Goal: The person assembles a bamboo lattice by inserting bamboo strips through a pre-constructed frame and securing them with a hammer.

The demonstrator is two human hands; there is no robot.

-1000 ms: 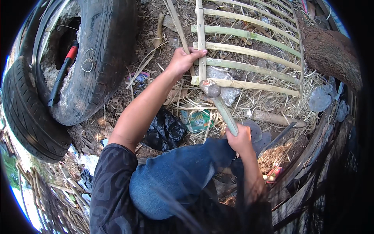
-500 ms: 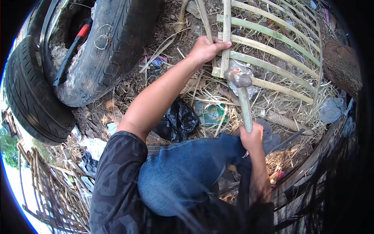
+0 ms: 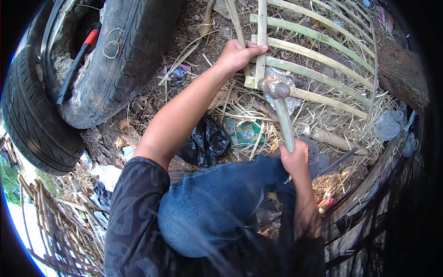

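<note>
My left hand (image 3: pixel 241 56) is closed around the upright bamboo strips at the left edge of a bamboo slat frame (image 3: pixel 323 53), thumb pressed across the pale upright slat (image 3: pixel 261 34). Several curved cross slats run from that upright toward the right. In my right hand (image 3: pixel 294 158) is the lower end of a hammer (image 3: pixel 283 117). Its worn metal head lies at the lower end of the upright, by the lowest cross slat (image 3: pixel 330 103). A whitish stone-like lump (image 3: pixel 287 107) shows partly behind the head; whether the head touches the slat I cannot tell.
Worn tyres (image 3: pixel 138 55) stand at the upper left, with a black and red tool (image 3: pixel 78 67) in one. A black plastic bag (image 3: pixel 206 143) and a green wrapper (image 3: pixel 249 132) lie among shavings. A log (image 3: pixel 401 76) is at right, and a thin stick pile (image 3: pixel 55 226) at lower left.
The whole scene has slid slightly left in the picture. Relative to the bamboo frame, both hands and the hammer have stayed almost where they were.
</note>
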